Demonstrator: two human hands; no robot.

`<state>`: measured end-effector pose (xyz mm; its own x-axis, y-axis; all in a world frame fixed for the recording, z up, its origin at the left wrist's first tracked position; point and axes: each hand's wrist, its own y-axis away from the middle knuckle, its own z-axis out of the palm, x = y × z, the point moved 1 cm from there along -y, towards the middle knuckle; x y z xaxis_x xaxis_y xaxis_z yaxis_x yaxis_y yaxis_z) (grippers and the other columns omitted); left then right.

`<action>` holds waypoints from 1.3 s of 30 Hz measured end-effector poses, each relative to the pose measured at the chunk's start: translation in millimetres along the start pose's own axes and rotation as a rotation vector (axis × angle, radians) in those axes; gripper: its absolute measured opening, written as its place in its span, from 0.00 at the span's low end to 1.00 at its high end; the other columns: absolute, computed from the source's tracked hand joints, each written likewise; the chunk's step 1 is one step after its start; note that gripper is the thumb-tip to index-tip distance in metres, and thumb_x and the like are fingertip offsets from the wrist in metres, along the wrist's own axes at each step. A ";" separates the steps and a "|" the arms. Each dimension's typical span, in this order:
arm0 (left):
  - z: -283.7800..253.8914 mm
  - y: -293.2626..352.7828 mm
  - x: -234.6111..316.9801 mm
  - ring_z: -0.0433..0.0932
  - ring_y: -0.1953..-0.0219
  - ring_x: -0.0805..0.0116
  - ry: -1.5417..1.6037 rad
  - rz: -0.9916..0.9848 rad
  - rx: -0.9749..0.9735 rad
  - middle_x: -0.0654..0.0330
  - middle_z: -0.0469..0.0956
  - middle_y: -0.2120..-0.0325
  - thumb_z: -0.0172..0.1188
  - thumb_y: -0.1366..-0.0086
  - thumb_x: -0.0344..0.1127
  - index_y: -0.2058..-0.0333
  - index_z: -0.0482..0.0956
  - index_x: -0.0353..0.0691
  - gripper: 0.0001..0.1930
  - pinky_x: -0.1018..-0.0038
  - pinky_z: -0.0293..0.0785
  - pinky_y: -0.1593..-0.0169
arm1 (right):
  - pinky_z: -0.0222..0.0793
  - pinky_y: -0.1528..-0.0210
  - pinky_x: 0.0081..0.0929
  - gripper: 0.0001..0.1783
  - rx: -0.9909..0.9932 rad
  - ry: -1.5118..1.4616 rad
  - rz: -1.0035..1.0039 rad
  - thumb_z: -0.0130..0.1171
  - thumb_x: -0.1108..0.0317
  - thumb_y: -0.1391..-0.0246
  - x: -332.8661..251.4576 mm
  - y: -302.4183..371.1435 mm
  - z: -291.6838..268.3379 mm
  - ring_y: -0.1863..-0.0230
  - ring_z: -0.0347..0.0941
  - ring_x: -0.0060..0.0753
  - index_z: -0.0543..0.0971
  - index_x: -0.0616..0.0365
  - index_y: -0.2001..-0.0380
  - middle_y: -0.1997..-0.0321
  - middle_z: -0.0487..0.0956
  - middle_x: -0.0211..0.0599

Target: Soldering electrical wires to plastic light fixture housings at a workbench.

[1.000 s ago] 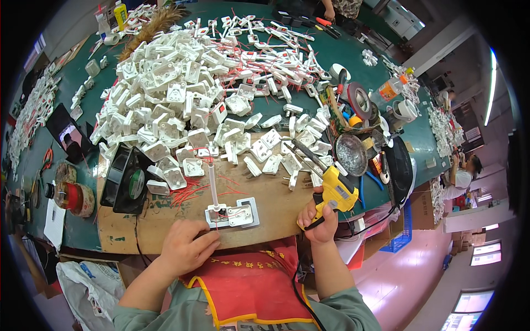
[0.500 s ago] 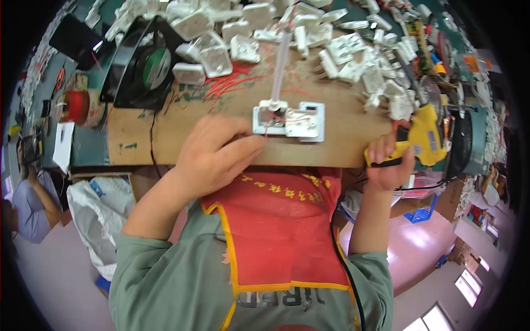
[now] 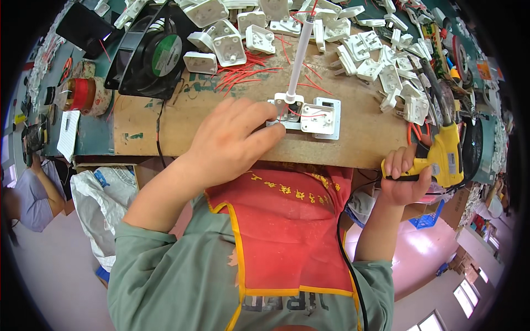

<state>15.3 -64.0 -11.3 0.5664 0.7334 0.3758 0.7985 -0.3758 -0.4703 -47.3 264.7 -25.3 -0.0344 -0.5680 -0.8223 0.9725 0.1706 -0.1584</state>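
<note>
On the workbench before me sits a small white plastic housing with its lid part opened out, red wires running inside it. A pale, translucent tube stands up from its left half. My left hand has thumb and fingers closed at the housing's left end, beside a red wire; the fingertips partly hide that corner. Off to the right, my right hand is wrapped round the handle of a yellow soldering gun. The gun's long metal nose points away from me, apart from the housing.
White plastic shells are heaped along the back, with cut red wires in front. A black fan and a red-banded jar stand at left. Red-handled pliers lie beside the gun. Another person sits far left.
The view has shifted a little. My right hand and the soldering gun have come slightly nearer to me. My left hand stays at the housing's left end.
</note>
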 end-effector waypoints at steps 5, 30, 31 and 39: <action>-1.1 -11.0 1.3 0.77 0.66 0.59 0.087 -0.073 -0.024 0.60 0.78 0.65 0.66 0.48 0.25 0.65 0.79 0.40 0.11 0.66 0.72 0.63 | 0.65 0.77 0.24 0.37 -0.012 0.012 -0.016 0.57 0.49 0.41 -8.7 7.4 11.1 0.81 0.64 0.23 0.62 0.64 0.39 0.75 0.68 0.31; 19.2 -3.2 -1.4 0.78 0.69 0.62 0.152 -0.217 0.305 0.58 0.78 0.69 0.66 0.52 0.19 0.63 0.82 0.37 0.15 0.71 0.75 0.65 | 0.67 0.79 0.24 0.44 -0.244 0.262 0.379 0.69 0.47 0.51 -4.0 78.4 28.9 0.81 0.67 0.26 0.64 0.63 0.39 0.78 0.68 0.28; 18.9 -3.0 -2.3 0.78 0.69 0.61 0.156 -0.186 0.300 0.59 0.78 0.70 0.66 0.52 0.19 0.64 0.82 0.37 0.14 0.71 0.74 0.66 | 0.67 0.79 0.24 0.44 -0.246 0.263 0.381 0.69 0.47 0.51 -5.0 77.6 29.9 0.81 0.67 0.26 0.64 0.63 0.39 0.78 0.68 0.28; 20.3 -3.1 -0.7 0.77 0.69 0.63 0.116 -0.153 0.277 0.60 0.78 0.70 0.67 0.53 0.20 0.64 0.82 0.38 0.15 0.70 0.73 0.67 | 0.64 0.78 0.24 0.41 -0.088 0.320 0.517 0.72 0.48 0.55 -9.7 78.6 42.1 0.80 0.65 0.26 0.67 0.62 0.45 0.77 0.68 0.28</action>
<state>8.3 -51.7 -26.3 0.4767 0.6938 0.5399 0.7993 -0.0864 -0.5947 39.2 249.7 -6.7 0.3558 -0.1266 -0.9259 0.8596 0.4332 0.2710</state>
